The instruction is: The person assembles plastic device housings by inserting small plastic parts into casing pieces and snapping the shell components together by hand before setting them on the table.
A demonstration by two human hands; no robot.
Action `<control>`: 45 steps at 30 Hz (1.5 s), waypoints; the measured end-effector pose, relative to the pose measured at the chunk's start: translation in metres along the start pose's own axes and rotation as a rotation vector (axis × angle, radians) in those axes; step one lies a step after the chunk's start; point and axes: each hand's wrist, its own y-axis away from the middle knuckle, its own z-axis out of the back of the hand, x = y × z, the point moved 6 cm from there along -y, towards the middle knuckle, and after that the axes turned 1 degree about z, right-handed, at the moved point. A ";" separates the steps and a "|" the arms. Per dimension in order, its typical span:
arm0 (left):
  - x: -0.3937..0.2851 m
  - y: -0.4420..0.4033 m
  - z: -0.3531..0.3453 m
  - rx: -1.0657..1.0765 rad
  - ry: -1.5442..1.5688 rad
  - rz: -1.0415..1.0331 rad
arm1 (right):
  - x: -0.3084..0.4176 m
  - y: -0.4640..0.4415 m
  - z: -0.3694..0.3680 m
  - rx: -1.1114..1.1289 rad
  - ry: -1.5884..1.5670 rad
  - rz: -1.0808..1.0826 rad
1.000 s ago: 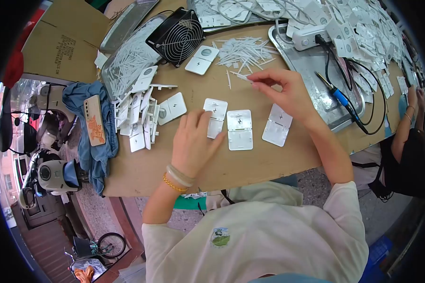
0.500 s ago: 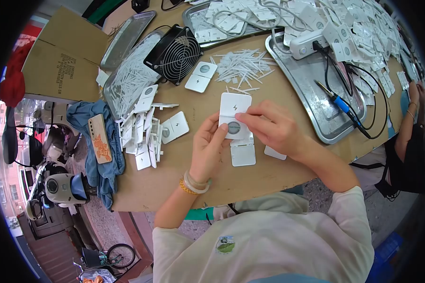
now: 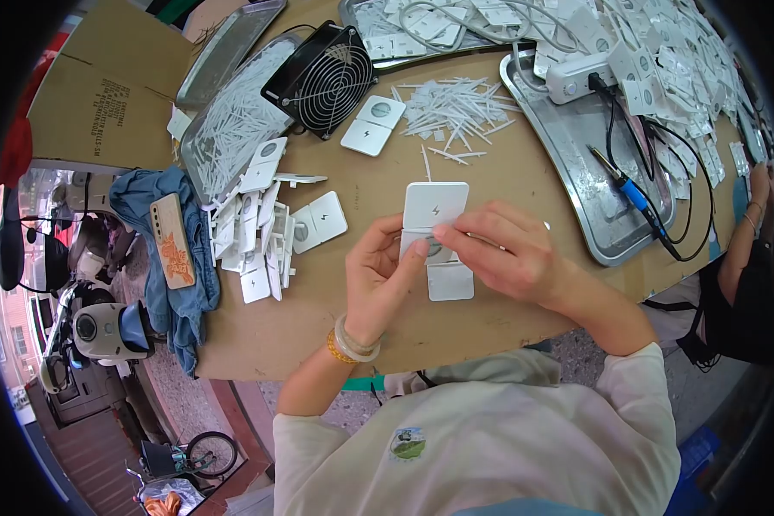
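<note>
A white folding charging pad with a lightning mark on its upper panel is held open over the table. My left hand is closed on its left side, with the thumb on the lower panel. My right hand has its fingertips pinched together at the fold between the panels, and whatever is between them is hidden. The fingers partly cover the round disc on the lower panel. Below the held pad lies another white pad on the cardboard-covered table.
Left stand a heap of white pads, a tray of white sticks and a black fan. Loose sticks lie ahead. A soldering iron rests in a metal tray at right. Another person's arm is far right.
My right hand still pinches at the fold and has come slightly lower over the disc. The whole view has shifted a little.
</note>
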 end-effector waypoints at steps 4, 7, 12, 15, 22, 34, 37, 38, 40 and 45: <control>-0.005 0.000 -0.001 -0.016 -0.099 -0.078 | 0.001 0.000 0.001 -0.005 -0.014 -0.006; -0.006 0.001 -0.001 -0.025 -0.138 -0.074 | -0.001 0.000 0.002 0.008 -0.020 -0.008; -0.004 0.000 0.002 -0.062 -0.036 -0.044 | -0.001 0.001 0.001 0.042 0.043 0.027; 0.000 -0.002 0.004 -0.146 0.134 0.007 | -0.017 0.002 0.003 -0.095 -0.230 -0.382; 0.009 0.000 0.003 -0.198 0.150 -0.030 | -0.035 0.026 -0.033 -0.041 -0.971 -0.973; -0.054 0.001 -0.008 -0.072 -1.155 -0.870 | -0.070 0.014 -0.003 0.136 -0.306 -0.777; -0.040 -0.011 0.006 -0.118 -1.263 -0.695 | -0.096 -0.009 -0.004 0.269 0.217 -0.456; -0.044 -0.008 0.003 -0.086 -1.266 -0.749 | -0.103 -0.014 -0.010 0.313 0.245 -0.423; -0.055 -0.005 -0.005 -0.023 -1.266 -0.865 | -0.117 -0.025 -0.027 0.333 0.288 -0.399; -0.055 0.004 0.001 -0.071 -1.118 -0.920 | -0.137 -0.027 -0.051 0.471 0.242 -0.659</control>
